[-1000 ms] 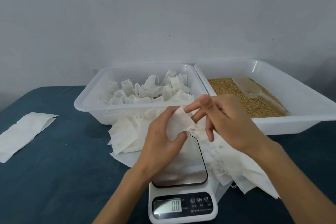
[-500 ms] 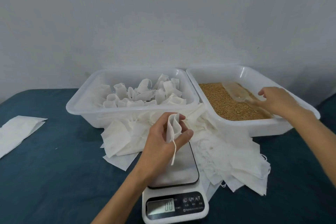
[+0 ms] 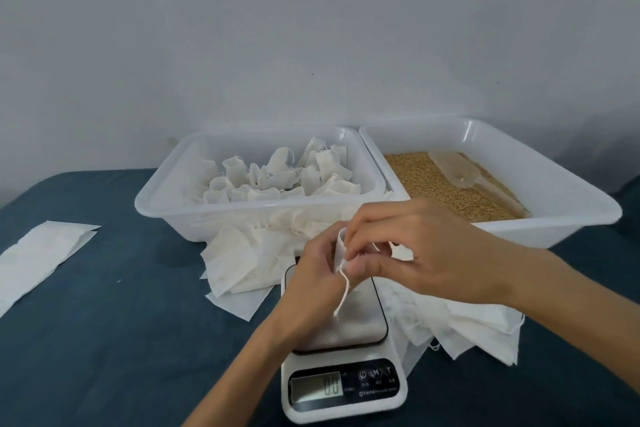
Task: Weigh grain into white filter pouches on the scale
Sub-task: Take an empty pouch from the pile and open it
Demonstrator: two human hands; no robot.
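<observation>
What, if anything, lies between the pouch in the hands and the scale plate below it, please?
Nothing visible does. The pouch, held by the left hand and right hand, hangs just above the scale, whose plate looks bare; only the pouch's string dangles over it.

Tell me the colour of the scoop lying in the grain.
Clear, see-through plastic scoop; head view, the only one.
</observation>
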